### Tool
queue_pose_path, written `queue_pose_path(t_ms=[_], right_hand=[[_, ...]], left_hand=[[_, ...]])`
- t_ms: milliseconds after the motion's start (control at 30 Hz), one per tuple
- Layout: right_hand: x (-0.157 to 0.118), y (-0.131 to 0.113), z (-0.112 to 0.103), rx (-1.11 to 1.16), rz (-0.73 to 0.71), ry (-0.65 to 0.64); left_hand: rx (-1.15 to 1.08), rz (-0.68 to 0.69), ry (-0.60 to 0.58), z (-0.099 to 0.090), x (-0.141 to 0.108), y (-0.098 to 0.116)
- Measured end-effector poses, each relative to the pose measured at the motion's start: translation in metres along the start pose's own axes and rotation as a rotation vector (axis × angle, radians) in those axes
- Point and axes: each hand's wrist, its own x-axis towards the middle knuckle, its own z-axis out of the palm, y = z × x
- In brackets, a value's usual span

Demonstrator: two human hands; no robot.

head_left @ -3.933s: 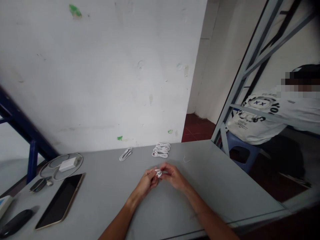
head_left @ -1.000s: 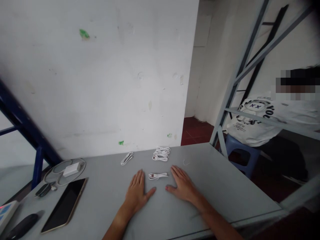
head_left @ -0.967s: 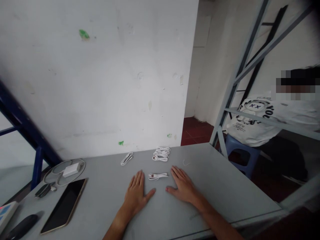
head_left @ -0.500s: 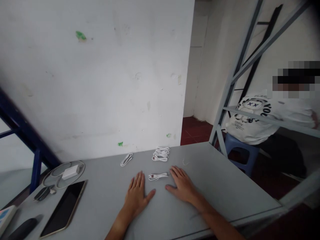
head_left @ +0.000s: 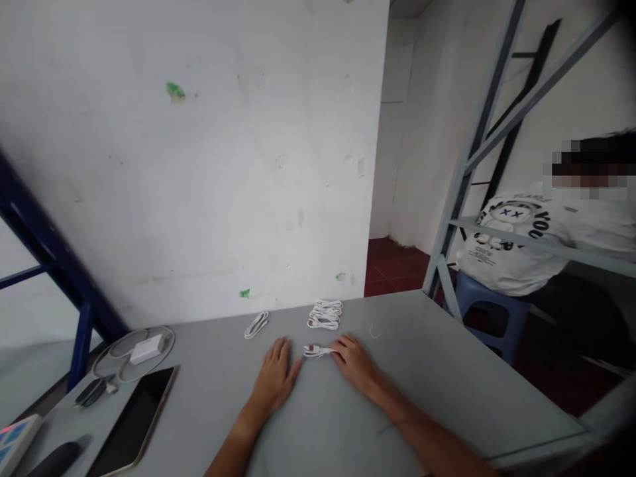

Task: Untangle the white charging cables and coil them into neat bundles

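Since the earlier frame your hands have closed in on the coiled white charging cable (head_left: 317, 351). Your right hand (head_left: 356, 363) lies open, touching its end; your left hand (head_left: 273, 379) is open just beside it, holding nothing. The cable lies on the grey tabletop (head_left: 447, 377), near the stacked cables (head_left: 324, 315).

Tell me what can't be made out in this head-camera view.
Head view:
The white cable: its right end is hidden by the right hand; the plug is too small to identify.
The tablet: cut off by the bottom edge.
The dark object: cut off by the bottom edge, so its kind is unclear.
The seated person: face pixelated.
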Motion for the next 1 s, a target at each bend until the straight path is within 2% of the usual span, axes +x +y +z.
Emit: queue_pose_path(t_ms=[100, 233, 333, 400, 467, 567, 767, 900, 1000], right_hand=[[0.010, 0.006, 0.000, -0.051, 0.045, 0.013], [0.027, 0.016, 0.000, -0.125, 0.131, 0.077], [0.036, 0.024, 0.000, -0.162, 0.194, 0.127], [0.039, 0.028, 0.000, -0.193, 0.253, 0.175], [0.039, 0.030, 0.001, -0.230, 0.281, 0.225], [0.036, 0.029, 0.003, -0.244, 0.224, 0.283], [0.029, 0.022, -0.001, -0.132, 0.122, 0.356], [0.016, 0.015, -0.006, -0.038, 0.057, 0.350], [-0.002, 0.009, -0.010, 0.021, 0.011, 0.310]], left_hand=[[0.029, -0.072, 0.122, -0.004, 0.023, -0.017], [0.136, -0.258, 0.294, -0.008, 0.046, -0.037], [0.196, -0.393, 0.275, -0.009, 0.053, -0.047], [0.208, -0.407, 0.235, -0.010, 0.055, -0.050], [0.198, -0.354, 0.209, -0.010, 0.055, -0.050], [0.129, -0.223, 0.193, -0.008, 0.048, -0.041], [-0.106, 0.010, 0.194, -0.001, 0.007, 0.004], [-0.268, 0.194, 0.082, -0.011, -0.023, 0.030], [-0.333, 0.255, 0.010, -0.020, -0.033, 0.040]])
